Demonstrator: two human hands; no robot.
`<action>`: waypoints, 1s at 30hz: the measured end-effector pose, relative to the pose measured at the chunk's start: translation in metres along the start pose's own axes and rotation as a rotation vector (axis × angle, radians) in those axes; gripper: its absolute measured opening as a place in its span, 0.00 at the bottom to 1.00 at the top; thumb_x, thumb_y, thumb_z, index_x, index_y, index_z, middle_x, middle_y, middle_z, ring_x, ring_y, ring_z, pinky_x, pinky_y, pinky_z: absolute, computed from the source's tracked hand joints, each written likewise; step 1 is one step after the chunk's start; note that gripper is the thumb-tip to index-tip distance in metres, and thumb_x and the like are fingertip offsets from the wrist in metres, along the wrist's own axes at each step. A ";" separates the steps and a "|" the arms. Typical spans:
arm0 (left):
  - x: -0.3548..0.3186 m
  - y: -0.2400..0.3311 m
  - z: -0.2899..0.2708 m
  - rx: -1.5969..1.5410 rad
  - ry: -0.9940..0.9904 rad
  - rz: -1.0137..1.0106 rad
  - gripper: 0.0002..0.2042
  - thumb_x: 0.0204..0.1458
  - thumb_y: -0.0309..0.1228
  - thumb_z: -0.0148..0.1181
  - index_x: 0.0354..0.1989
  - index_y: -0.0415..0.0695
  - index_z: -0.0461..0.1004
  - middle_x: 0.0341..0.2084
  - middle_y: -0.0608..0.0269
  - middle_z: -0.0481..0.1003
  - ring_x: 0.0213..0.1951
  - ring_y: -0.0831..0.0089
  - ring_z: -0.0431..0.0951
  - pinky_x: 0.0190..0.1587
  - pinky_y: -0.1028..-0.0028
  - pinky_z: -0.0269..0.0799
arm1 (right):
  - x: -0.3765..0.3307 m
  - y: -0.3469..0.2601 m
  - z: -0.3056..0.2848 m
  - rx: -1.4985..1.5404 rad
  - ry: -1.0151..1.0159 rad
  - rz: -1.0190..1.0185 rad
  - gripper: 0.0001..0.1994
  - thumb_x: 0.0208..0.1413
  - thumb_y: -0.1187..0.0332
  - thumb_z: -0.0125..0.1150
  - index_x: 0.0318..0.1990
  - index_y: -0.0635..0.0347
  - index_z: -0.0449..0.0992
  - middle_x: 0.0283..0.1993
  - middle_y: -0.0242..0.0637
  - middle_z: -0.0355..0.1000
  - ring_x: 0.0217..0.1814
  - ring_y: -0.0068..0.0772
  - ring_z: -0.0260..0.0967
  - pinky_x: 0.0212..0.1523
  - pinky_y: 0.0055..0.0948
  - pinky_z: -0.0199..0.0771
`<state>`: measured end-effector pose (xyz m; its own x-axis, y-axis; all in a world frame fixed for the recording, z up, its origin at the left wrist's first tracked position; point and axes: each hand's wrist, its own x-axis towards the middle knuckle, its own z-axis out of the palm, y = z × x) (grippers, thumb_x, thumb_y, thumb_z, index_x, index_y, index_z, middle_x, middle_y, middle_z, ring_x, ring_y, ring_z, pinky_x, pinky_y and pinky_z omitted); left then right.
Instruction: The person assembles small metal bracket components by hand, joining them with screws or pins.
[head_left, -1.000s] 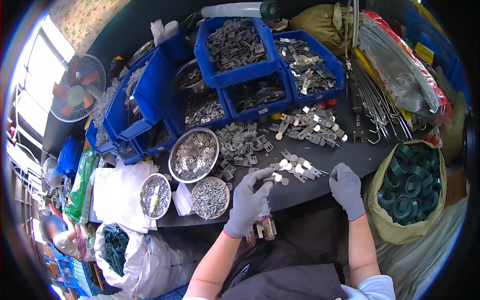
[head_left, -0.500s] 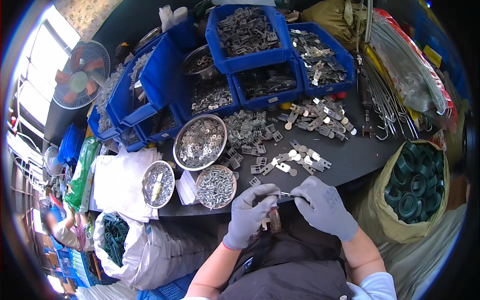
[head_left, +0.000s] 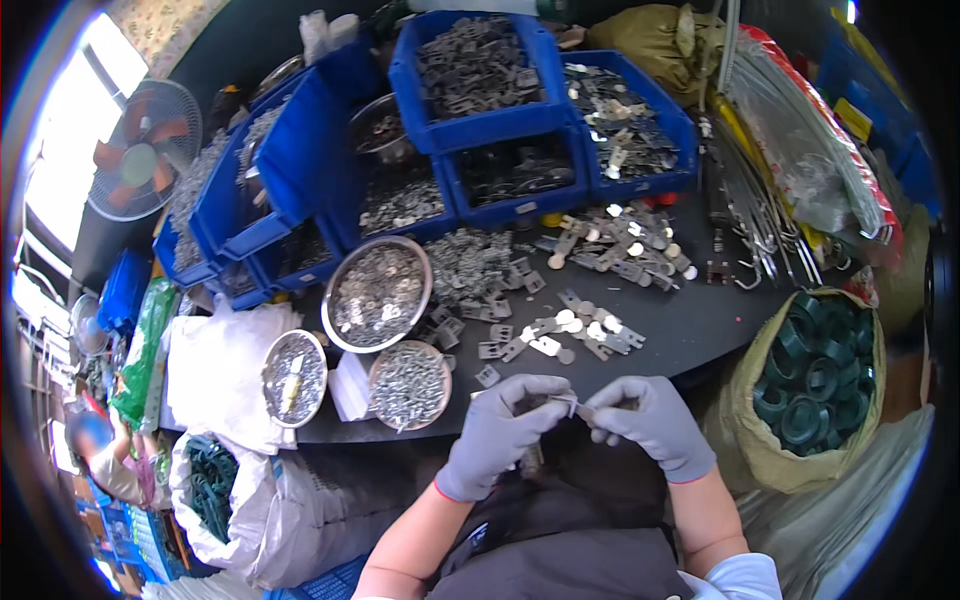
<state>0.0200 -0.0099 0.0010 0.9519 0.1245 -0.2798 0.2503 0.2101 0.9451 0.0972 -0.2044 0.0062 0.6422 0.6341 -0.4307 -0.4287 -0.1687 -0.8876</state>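
Observation:
Both my hands wear grey gloves and meet in front of my dark apron, just off the near edge of the table. My left hand (head_left: 505, 437) pinches a small metal part (head_left: 573, 402) between thumb and fingers. My right hand (head_left: 652, 425) is closed at that part's other side, its fingertips almost touching the left ones; what it grips is too small and covered to name. Beyond my hands lie flat metal clips (head_left: 548, 345) with round ends. A pink-rimmed bowl of screws (head_left: 410, 385) stands to the left of them.
Steel bowls of washers (head_left: 377, 293) and small parts (head_left: 295, 378) stand at left. Stacked blue bins (head_left: 490, 125) with metal pieces line the back, beside a heap of springs (head_left: 465, 262). Sacks of green rings (head_left: 820, 380) and green parts (head_left: 212, 475) flank the table. A person (head_left: 110, 455) is far left.
My hands have come closer together and lower, and the right hand has turned. The thin dark piece that stretched between them no longer shows. The whole view has shifted slightly.

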 end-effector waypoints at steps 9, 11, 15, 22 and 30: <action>0.077 0.000 -0.039 1.420 -0.017 0.412 0.16 0.47 0.29 0.60 0.47 0.52 0.76 0.40 0.58 0.74 0.41 0.58 0.75 0.45 0.64 0.72 | 0.075 0.005 -0.065 0.140 0.498 -0.476 0.09 0.55 0.66 0.59 0.34 0.65 0.76 0.26 0.33 0.74 0.24 0.18 0.70 0.26 0.18 0.68; 0.095 -0.015 -0.047 1.627 0.003 0.418 0.12 0.48 0.30 0.60 0.43 0.52 0.75 0.38 0.59 0.73 0.41 0.60 0.75 0.43 0.63 0.72 | 0.099 -0.004 -0.097 0.049 0.670 -0.486 0.08 0.54 0.68 0.59 0.33 0.65 0.76 0.25 0.33 0.73 0.23 0.19 0.69 0.26 0.21 0.68; 0.107 -0.014 -0.044 1.835 -0.042 0.327 0.08 0.49 0.34 0.60 0.38 0.52 0.74 0.38 0.61 0.72 0.45 0.62 0.73 0.43 0.64 0.71 | 0.124 0.005 -0.128 -0.261 0.932 -0.436 0.06 0.52 0.71 0.59 0.35 0.63 0.77 0.27 0.35 0.74 0.25 0.25 0.70 0.29 0.26 0.70; 0.102 -0.005 -0.042 1.914 0.001 0.255 0.10 0.49 0.35 0.60 0.39 0.49 0.73 0.38 0.59 0.72 0.44 0.61 0.74 0.42 0.63 0.72 | 0.080 0.026 -0.048 -1.049 0.636 -0.634 0.13 0.49 0.69 0.61 0.43 0.54 0.76 0.36 0.40 0.71 0.33 0.41 0.72 0.38 0.37 0.72; 0.055 0.007 -0.037 0.882 0.074 0.555 0.12 0.54 0.27 0.57 0.47 0.41 0.73 0.34 0.58 0.75 0.36 0.68 0.78 0.39 0.72 0.73 | 0.094 0.025 -0.067 -1.123 0.532 -0.477 0.09 0.47 0.68 0.62 0.37 0.57 0.76 0.35 0.38 0.72 0.35 0.36 0.73 0.38 0.35 0.73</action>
<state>0.0675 0.0340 -0.0138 0.9668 0.0520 0.2501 -0.1509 -0.6734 0.7237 0.1895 -0.2001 -0.0676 0.8607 0.4779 0.1757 0.4948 -0.7037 -0.5098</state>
